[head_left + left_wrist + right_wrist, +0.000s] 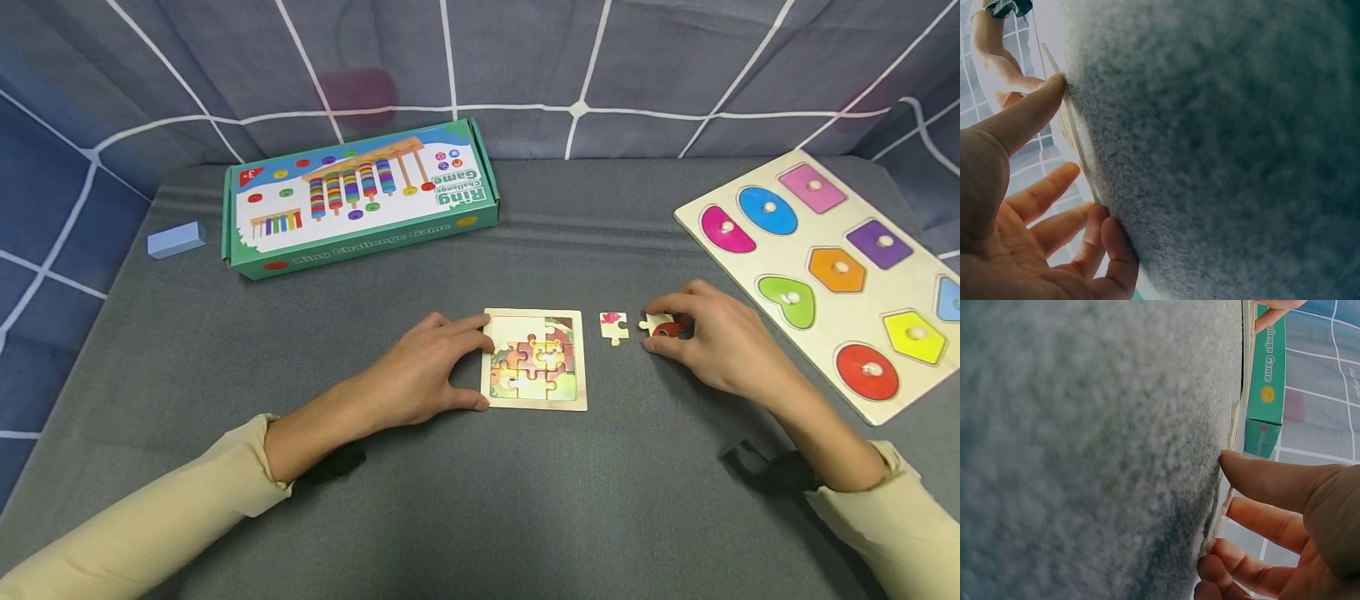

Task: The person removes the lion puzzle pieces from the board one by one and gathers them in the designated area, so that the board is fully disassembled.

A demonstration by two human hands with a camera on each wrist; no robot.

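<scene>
A small square wooden jigsaw tray (583, 367) lies on the grey table, several picture pieces fitted in it and bare spots at its upper left. My left hand (427, 367) rests at the tray's left side, thumb by the lower corner and fingers spread along the edge. In the left wrist view the left thumb (1035, 112) and fingertips touch the tray's rim. To the right of the tray lies a loose puzzle piece (613, 326) with a pink mark. My right hand (712, 337) pinches a red and cream puzzle piece (663, 327) at the table surface, partly covered by the fingers.
At the back left lies a green Ring Challenge Game box (360, 200), with a blue block (176, 240) beside it. A wooden shape board (795, 225) with coloured knobbed shapes lies at the right, close to my right hand. Blue checked cloth (517, 67) hangs behind.
</scene>
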